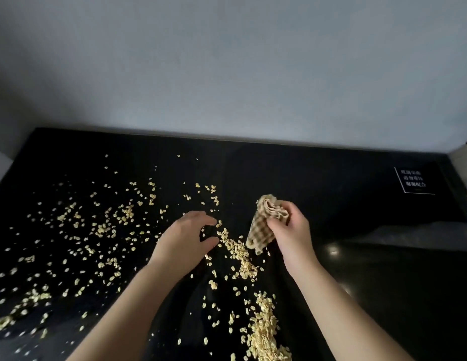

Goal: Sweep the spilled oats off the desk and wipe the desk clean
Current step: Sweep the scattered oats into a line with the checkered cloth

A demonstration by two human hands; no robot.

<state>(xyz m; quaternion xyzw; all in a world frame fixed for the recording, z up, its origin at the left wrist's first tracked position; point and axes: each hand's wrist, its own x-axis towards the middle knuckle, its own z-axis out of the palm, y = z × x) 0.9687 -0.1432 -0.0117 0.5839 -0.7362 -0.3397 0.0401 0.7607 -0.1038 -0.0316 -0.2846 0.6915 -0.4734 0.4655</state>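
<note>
Centrally, the oats (243,256) form a ridge running toward the near edge of the table (370,295), between the hands: left hand (186,237) cupped, holding nothing (wide scatter lies leftward); right hand (292,230) clutches the bunched cloth (262,225).

A: Any writing in view?

B: One item. A small black sign (414,180) with a thin white border, near the far right corner of the desk (305,173).

A: What does it say?

B: White Chinese characters in three rows, four to a row, with a tiny mark beneath. Too blurred to read any character for certain.

A: Brands, numbers, other labels?

B: Nothing else legible. The sign is the only lettering.
</note>
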